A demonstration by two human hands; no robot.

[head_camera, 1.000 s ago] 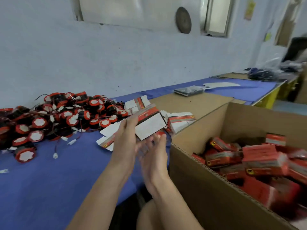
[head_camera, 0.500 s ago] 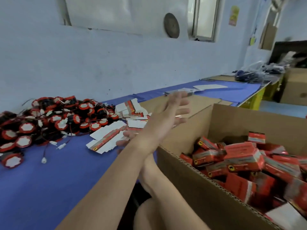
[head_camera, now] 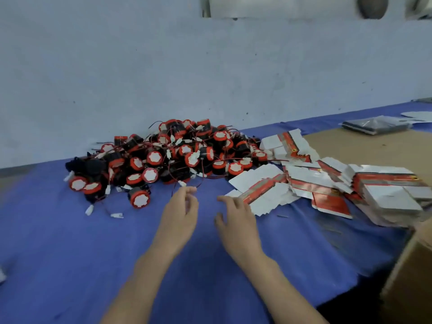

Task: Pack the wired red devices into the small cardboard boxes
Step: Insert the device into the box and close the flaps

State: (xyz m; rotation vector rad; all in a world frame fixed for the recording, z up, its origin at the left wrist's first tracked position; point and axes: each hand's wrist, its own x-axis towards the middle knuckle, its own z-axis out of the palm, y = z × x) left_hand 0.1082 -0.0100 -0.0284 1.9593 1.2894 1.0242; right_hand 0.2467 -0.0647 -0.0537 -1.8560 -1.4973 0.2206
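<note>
The wired red devices [head_camera: 163, 155] lie heaped on the blue-clothed desk [head_camera: 70, 265] against a pale wall [head_camera: 163, 66], their leads tangled. They look small, hard and light. I'd lift one by its round body, since a tugged lead may drag its neighbours. The left hand [head_camera: 181, 211] has its fingers [head_camera: 190, 191] pinching one wire [head_camera: 182, 183] near its plug. The right hand [head_camera: 236, 218] hovers spread and empty beside the flattened small cardboard boxes [head_camera: 264, 192].
</note>
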